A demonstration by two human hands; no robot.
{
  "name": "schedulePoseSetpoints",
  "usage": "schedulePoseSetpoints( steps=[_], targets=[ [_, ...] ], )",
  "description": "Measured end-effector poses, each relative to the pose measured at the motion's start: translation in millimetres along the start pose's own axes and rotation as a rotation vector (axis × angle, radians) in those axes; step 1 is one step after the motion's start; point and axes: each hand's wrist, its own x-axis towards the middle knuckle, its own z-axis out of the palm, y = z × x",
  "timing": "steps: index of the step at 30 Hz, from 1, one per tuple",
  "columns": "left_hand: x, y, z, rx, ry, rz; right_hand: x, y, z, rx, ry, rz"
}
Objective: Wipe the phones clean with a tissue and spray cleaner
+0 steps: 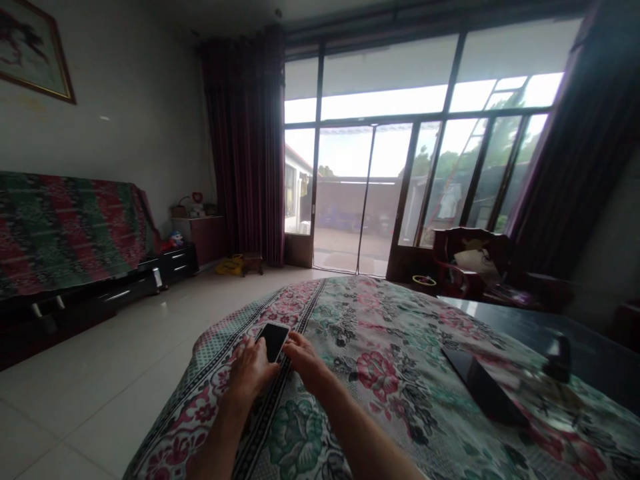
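Note:
A smartphone (276, 340) with a white edge and a dark screen is on or just above the flowered cloth (345, 393) covering the table. My left hand (251, 367) grips its left side, with the thumb near the lower edge. On the phone's right edge, my right hand (304, 357) closes with its fingers and thumb. The fingers' undersides are hidden, and I cannot tell whether the phone rests on the cloth.
A dark flat slab (483, 387) lies on the cloth to the right, beside a blurred clear object with a dark top (557, 363). Farther off stand a wooden chair (450, 250), a small stool (253, 262) and a black cabinet (177, 261). Glass doors (345, 207) face me.

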Motion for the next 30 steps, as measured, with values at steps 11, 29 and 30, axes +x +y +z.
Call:
schedulePoseSetpoints(
  steps=[11,29,30],
  targets=[
    [-4,22,-11.7,0.176,0.011,0.043,-5,-9,-12,0.162,0.051,0.099],
    [-22,115,81.7,-0.206,-0.533,0.810,-157,-33,-216,-0.384,0.115,0.194],
    [-18,119,83.7,-0.208,-0.547,0.837,-158,-33,-221,-0.482,0.138,0.169]
  ],
)
